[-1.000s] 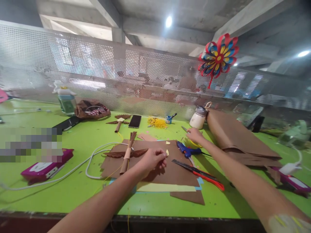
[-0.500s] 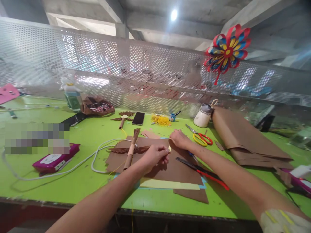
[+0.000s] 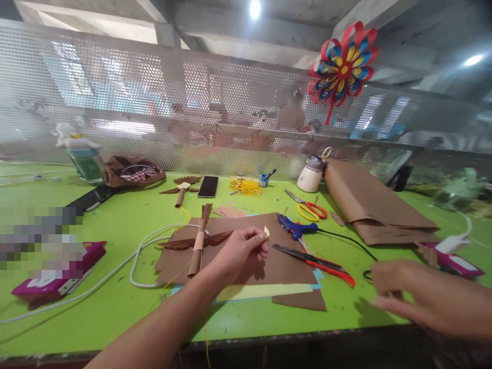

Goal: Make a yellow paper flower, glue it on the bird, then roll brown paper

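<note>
My left hand [image 3: 246,246] is closed, pinching a small pale yellow paper piece [image 3: 266,232] between thumb and fingertips above a brown paper sheet [image 3: 230,271]. To its left lies a brown paper bird [image 3: 198,241] with pleated wings and a rolled body. My right hand [image 3: 407,292], blurred, is at the right by the table's front edge, thumb apart from its fingers; nothing shows in it. A black cord [image 3: 349,240] runs toward it from a blue glue gun [image 3: 296,226]. A long black-and-red bladed tool [image 3: 317,264] lies between the hands.
Yellow-and-red-handled scissors [image 3: 307,207], a white jar [image 3: 310,174] and folded brown paper [image 3: 376,205] are at the right. A second paper bird [image 3: 180,192], a phone [image 3: 208,186] and yellow strands [image 3: 245,186] lie behind. A white cable [image 3: 134,261] crosses the left side.
My right hand has moved from the sheet's far edge to the right and nearer, uncovering the glue gun. My left hand keeps the paper piece. The view has shifted slightly right.
</note>
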Tool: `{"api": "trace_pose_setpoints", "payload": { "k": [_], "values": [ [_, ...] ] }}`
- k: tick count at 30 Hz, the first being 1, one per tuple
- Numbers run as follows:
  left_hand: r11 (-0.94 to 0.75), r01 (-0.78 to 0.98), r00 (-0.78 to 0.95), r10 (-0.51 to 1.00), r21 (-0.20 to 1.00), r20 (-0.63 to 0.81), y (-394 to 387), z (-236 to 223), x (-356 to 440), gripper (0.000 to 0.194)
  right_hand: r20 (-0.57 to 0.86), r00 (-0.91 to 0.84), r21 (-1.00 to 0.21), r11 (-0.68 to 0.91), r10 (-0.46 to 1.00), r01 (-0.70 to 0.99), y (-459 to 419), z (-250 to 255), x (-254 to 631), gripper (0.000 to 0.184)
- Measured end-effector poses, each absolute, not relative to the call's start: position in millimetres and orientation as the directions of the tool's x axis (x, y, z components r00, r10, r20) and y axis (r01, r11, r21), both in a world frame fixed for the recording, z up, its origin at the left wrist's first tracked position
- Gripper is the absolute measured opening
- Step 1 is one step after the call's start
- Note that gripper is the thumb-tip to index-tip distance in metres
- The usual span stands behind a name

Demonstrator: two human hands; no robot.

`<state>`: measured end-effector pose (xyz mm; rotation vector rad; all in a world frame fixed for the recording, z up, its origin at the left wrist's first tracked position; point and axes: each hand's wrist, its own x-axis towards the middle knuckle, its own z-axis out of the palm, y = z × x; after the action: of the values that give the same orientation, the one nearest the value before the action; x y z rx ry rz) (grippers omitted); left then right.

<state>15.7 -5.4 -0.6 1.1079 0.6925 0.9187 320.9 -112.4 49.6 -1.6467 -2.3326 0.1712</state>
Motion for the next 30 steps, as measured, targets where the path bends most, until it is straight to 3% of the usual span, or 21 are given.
{"api": "trace_pose_setpoints", "payload": {
  "k": [1,2,7,11,19,30],
  "values": [
    [0.178,-0.28,0.482,0.876,0.943,-0.022,-6.7,0.8,16.6,0.028,0.03,-0.408,-0.314,0.396,0.912,0.863,-102.5,52.7,310.0,0.024],
    [0.188,-0.294,0.496,0.868,0.937,-0.018,-7.9,1.9,17.4,0.028,0.015,-0.438,-0.374,0.411,0.899,0.831,-89.6,55.5,296.0,0.024],
    [0.178,-0.343,0.539,0.842,0.922,0.038,-12.4,5.0,17.5,0.025,0.26,-0.347,-0.711,0.422,0.901,0.562,-25.1,44.2,217.7,0.022],
    [0.161,-0.352,0.534,0.844,0.922,0.056,-11.7,6.6,15.4,0.023,0.206,-0.315,-0.897,0.307,0.927,0.317,-4.0,24.8,187.8,0.027],
    [0.155,-0.329,0.502,0.864,0.932,0.033,-8.4,7.9,14.0,0.025,0.119,-0.375,-0.989,0.145,0.919,0.042,-3.1,28.0,184.4,0.031],
    [0.163,-0.307,0.482,0.876,0.938,0.006,-6.5,5.6,14.5,0.026,0.187,-0.419,-0.976,0.217,0.888,0.024,1.5,17.0,186.1,0.03]
  ]
}}
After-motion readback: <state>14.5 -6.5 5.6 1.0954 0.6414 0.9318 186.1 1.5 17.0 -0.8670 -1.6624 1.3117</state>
